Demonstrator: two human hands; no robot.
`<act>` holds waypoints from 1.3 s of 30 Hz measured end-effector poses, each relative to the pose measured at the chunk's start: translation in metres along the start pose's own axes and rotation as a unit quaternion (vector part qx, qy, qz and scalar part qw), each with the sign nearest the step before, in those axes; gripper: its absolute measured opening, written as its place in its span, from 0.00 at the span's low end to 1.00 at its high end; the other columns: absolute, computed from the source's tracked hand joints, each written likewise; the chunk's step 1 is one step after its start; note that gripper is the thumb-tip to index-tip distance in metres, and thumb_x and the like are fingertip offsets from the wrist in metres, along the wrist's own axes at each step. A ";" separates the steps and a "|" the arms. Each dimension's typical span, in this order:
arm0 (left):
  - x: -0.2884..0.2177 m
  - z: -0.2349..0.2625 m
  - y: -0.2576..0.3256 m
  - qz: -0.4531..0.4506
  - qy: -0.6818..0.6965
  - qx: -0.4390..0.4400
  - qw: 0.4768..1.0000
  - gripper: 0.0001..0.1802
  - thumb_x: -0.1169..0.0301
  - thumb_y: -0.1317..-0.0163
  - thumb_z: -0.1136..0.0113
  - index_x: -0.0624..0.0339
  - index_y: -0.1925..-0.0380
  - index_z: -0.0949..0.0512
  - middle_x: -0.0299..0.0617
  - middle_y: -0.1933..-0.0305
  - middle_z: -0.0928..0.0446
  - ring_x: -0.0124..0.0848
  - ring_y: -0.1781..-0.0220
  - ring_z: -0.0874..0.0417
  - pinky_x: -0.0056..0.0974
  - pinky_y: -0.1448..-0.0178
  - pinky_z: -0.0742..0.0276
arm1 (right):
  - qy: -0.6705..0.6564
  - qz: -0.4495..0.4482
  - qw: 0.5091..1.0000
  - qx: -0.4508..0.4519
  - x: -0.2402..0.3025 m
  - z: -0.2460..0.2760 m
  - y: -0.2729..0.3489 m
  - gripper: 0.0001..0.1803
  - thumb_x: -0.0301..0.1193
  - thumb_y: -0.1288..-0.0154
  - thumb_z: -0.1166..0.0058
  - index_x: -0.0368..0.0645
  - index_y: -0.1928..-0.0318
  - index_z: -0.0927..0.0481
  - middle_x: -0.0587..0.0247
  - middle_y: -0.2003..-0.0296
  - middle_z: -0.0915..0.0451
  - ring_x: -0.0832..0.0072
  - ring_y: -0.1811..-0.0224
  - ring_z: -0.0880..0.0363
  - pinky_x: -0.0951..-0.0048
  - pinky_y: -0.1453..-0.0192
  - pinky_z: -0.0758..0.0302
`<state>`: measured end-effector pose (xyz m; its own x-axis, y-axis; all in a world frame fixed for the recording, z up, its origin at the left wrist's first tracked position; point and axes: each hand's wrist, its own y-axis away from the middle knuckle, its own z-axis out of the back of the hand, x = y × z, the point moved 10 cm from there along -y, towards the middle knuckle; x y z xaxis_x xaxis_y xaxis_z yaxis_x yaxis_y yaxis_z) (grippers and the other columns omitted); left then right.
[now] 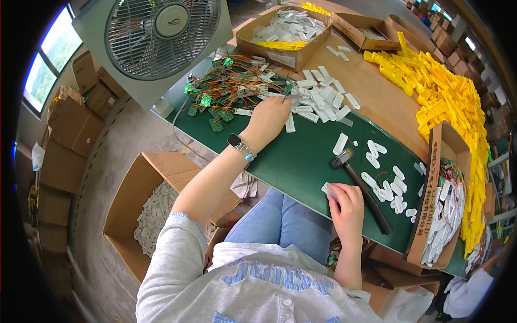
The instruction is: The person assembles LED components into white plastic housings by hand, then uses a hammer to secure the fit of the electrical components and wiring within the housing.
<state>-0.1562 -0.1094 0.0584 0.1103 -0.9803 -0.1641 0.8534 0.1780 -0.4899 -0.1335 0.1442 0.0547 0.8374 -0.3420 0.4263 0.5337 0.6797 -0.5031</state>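
My left hand, with a watch and a beaded bracelet at its wrist, reaches between a heap of green circuit boards with red and orange wires and a pile of white plastic casings. Its fingers are curled closed; what they pinch, if anything, is hidden. Near the table's front edge, my right hand is closed on a small white plastic piece between thumb and fingers. Just right of that hand lies a hammer with a black handle. Several small white oval pieces are scattered beyond it.
A large box fan stands at the far left. Cardboard boxes of white parts sit at the back, and another box at right. Yellow plastic parts are heaped at far right. An open carton stands on the floor.
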 end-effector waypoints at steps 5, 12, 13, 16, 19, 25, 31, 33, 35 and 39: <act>-0.044 0.029 0.011 -0.058 0.053 -0.101 0.992 0.08 0.75 0.44 0.39 0.60 0.63 0.22 0.44 0.66 0.23 0.43 0.60 0.20 0.44 0.56 0.21 | -0.017 -0.009 1.000 0.005 -0.003 0.000 0.002 0.15 0.22 0.44 0.36 0.40 0.54 0.17 0.63 0.58 0.20 0.62 0.56 0.24 0.61 0.51 0.26; -0.096 0.009 0.037 -0.181 0.132 0.032 0.974 0.06 0.70 0.44 0.35 0.56 0.66 0.19 0.39 0.63 0.21 0.40 0.59 0.20 0.42 0.55 0.22 | 0.002 -0.007 1.000 0.003 -0.003 0.000 0.003 0.14 0.22 0.44 0.36 0.40 0.55 0.17 0.63 0.58 0.20 0.62 0.56 0.24 0.61 0.50 0.27; -0.077 0.017 0.025 -0.156 0.109 -0.015 0.982 0.07 0.69 0.44 0.34 0.55 0.66 0.19 0.38 0.62 0.20 0.40 0.58 0.20 0.43 0.54 0.22 | 0.001 -0.006 1.000 0.001 -0.003 0.000 0.004 0.14 0.22 0.44 0.36 0.41 0.55 0.17 0.64 0.58 0.20 0.62 0.56 0.24 0.61 0.50 0.27; -0.012 0.028 -0.012 -0.041 0.047 -0.121 0.991 0.08 0.67 0.44 0.34 0.53 0.65 0.17 0.36 0.64 0.19 0.38 0.57 0.20 0.43 0.51 0.22 | 0.002 0.000 1.000 -0.006 0.001 0.001 0.003 0.14 0.22 0.44 0.36 0.41 0.55 0.17 0.63 0.58 0.20 0.62 0.56 0.23 0.61 0.51 0.26; 0.017 0.003 -0.027 -0.040 -0.039 -0.068 0.996 0.07 0.67 0.43 0.35 0.52 0.64 0.17 0.35 0.65 0.19 0.38 0.56 0.20 0.43 0.51 0.23 | -0.002 0.003 1.000 -0.008 0.001 0.001 0.002 0.14 0.22 0.44 0.36 0.40 0.55 0.17 0.63 0.58 0.20 0.62 0.56 0.23 0.61 0.51 0.26; 0.030 0.021 -0.033 -0.027 0.001 -0.089 0.996 0.05 0.71 0.42 0.38 0.56 0.68 0.16 0.41 0.67 0.18 0.41 0.60 0.18 0.46 0.53 0.22 | -0.007 0.000 1.000 -0.018 0.000 0.003 0.002 0.14 0.22 0.45 0.36 0.40 0.56 0.17 0.63 0.58 0.20 0.62 0.57 0.23 0.61 0.52 0.26; 0.097 0.071 -0.030 0.180 0.429 -0.221 0.857 0.09 0.70 0.30 0.43 0.65 0.57 0.20 0.38 0.63 0.18 0.24 0.61 0.21 0.30 0.54 0.25 | 0.011 0.010 1.000 -0.024 0.001 0.002 0.004 0.13 0.23 0.45 0.36 0.40 0.57 0.17 0.64 0.59 0.20 0.63 0.57 0.23 0.62 0.52 0.26; 0.098 0.103 -0.037 0.196 0.469 -0.249 0.825 0.10 0.69 0.28 0.45 0.65 0.57 0.21 0.37 0.62 0.18 0.22 0.60 0.22 0.27 0.52 0.28 | 0.008 0.012 1.000 -0.022 0.001 0.001 0.005 0.13 0.23 0.45 0.36 0.40 0.57 0.17 0.64 0.59 0.20 0.63 0.57 0.23 0.62 0.52 0.26; 0.102 0.128 -0.049 0.161 0.507 -0.294 0.794 0.11 0.69 0.27 0.45 0.65 0.54 0.22 0.37 0.60 0.19 0.22 0.59 0.22 0.27 0.51 0.27 | 0.006 0.012 1.000 -0.020 0.001 0.002 0.005 0.14 0.23 0.46 0.36 0.40 0.57 0.17 0.64 0.59 0.20 0.63 0.57 0.23 0.62 0.52 0.26; 0.080 0.162 -0.056 0.095 0.555 -0.313 0.765 0.13 0.68 0.27 0.44 0.65 0.50 0.22 0.37 0.57 0.19 0.24 0.57 0.20 0.28 0.48 0.25 | -0.004 0.007 1.000 -0.006 0.002 0.002 0.001 0.16 0.23 0.46 0.37 0.42 0.55 0.16 0.65 0.57 0.20 0.64 0.55 0.24 0.62 0.50 0.27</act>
<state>-0.1129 -0.2121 0.2113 -0.5956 -0.3163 -0.7384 0.4256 0.6554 -0.6240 -0.1322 0.1456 0.0567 0.8436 -0.3279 0.4252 0.5238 0.6767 -0.5173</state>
